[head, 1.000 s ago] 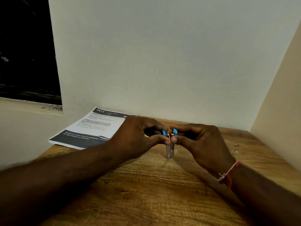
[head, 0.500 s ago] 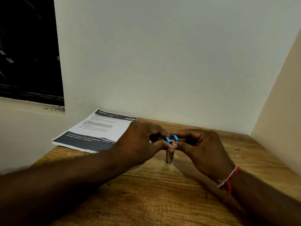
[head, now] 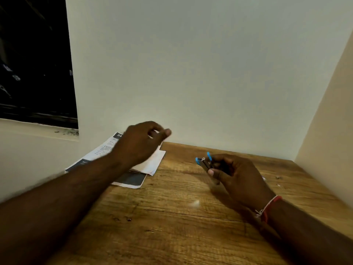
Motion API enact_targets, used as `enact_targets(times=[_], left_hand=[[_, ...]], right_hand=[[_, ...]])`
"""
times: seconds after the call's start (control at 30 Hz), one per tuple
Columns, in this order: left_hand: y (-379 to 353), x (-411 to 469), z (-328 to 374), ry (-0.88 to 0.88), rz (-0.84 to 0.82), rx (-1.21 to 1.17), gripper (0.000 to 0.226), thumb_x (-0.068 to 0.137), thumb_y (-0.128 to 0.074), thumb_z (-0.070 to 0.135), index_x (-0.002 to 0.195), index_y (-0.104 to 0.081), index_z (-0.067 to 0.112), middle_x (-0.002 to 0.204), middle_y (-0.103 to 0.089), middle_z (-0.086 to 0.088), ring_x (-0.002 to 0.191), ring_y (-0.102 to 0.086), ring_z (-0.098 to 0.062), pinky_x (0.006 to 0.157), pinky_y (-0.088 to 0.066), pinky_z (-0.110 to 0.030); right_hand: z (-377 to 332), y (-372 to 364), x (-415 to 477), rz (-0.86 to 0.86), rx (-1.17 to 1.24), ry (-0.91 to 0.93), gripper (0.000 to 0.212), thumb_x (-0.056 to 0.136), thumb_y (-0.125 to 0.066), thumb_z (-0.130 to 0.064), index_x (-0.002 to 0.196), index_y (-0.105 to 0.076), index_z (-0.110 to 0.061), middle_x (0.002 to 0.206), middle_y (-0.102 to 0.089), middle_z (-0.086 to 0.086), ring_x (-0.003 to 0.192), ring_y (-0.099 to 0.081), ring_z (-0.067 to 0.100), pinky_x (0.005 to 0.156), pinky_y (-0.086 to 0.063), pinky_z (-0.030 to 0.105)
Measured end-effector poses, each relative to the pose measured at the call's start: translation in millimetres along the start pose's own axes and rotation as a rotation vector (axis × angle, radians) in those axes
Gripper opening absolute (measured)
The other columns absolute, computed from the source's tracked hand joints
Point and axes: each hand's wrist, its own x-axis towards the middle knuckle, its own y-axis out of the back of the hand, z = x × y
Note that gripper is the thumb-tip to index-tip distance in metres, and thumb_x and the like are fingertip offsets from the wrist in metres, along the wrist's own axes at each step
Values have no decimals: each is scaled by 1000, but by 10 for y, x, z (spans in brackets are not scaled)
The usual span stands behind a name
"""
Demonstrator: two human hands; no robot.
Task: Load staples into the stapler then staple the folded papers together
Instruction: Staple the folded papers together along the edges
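Note:
A small blue and metal stapler (head: 205, 162) is gripped in my right hand (head: 238, 180), held a little above the wooden table (head: 172, 226) at centre right with its blue end pointing left. My left hand (head: 141, 142) hovers, blurred, over the folded papers (head: 150, 163) at the back left. Its fingers are loosely curled and I see nothing in them. The papers lie flat on the table, a white folded sheet on top of a printed sheet with a dark band (head: 131, 178).
A pale wall runs along the table's back edge and another wall closes the right side. A dark window sits at the upper left. A small pale blurred speck (head: 194, 203) lies mid-table, and tiny bits (head: 278, 177) lie at the right.
Both hands held the stapler together at mid-table. Now my left hand has let go and swung up and left over the papers, while my right hand keeps the stapler, moved slightly right.

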Motion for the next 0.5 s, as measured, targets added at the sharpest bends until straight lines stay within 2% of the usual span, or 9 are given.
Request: enact_targets(times=[0.07,0.13,0.17,0.23,0.27,0.33,0.4,0.43,0.5], left_hand=[[200,168,-287,151,-43,411,62,91,-67,83,113,-77,26,114,-81,6,110,-74,-24,97,-60,-40],[300,273,-557,311,-181,630,90,72,-60,103,106,-73,21,117,-79,-4,110,-73,-29,92,-59,-40],[302,303,-649,352,-242,672,100,59,-55,112,95,-70,20,110,-77,-4,104,-72,-28,87,-58,-38],[256,319,-732,376,-327,712,107,37,-51,120,76,-59,21,94,-70,-1,90,-69,-23,76,-53,-34],[231,298,-697,385,-352,699,101,37,-59,117,72,-55,22,88,-65,1,84,-65,-19,70,-49,-33],[181,272,-679,378,-360,658,85,53,-82,98,70,-58,18,75,-58,4,70,-56,-12,60,-39,-32],[163,268,-679,389,-347,566,92,61,-93,82,83,-67,-4,63,-52,-3,60,-48,-13,56,-31,-34],[166,271,-679,393,-339,513,94,64,-96,76,86,-66,-11,62,-51,-11,57,-44,-15,55,-28,-35],[190,240,-628,386,-323,466,75,78,-96,60,67,-61,-6,62,-49,-19,57,-43,-23,55,-24,-34]], right_hand=[[87,79,33,10,-216,10,34,92,-85,-12,113,-82,-38,90,-79,-19,82,-70,-15,72,-49,3],[169,147,57,11,-391,-9,30,92,-85,-16,110,-82,-39,92,-76,-24,88,-68,-17,70,-47,0],[216,167,70,17,-455,-26,27,91,-85,-18,109,-82,-39,92,-76,-24,87,-69,-11,72,-49,3],[270,185,96,29,-535,-63,26,90,-85,-20,110,-82,-38,93,-75,-21,86,-68,-4,79,-57,19],[283,191,111,34,-551,-77,27,90,-84,-20,111,-82,-38,92,-74,-21,86,-67,-3,81,-58,24],[289,201,139,27,-563,-101,30,91,-84,-19,115,-82,-37,93,-70,-20,84,-63,-4,82,-54,25],[289,209,155,21,-561,-120,31,93,-83,-19,119,-81,-35,97,-71,-18,84,-61,-2,83,-51,25],[297,212,158,18,-559,-127,31,94,-83,-19,121,-81,-34,102,-73,-15,87,-62,0,84,-51,25],[306,213,164,17,-558,-141,32,95,-82,-18,124,-80,-33,113,-77,-9,95,-64,6,88,-50,26]])
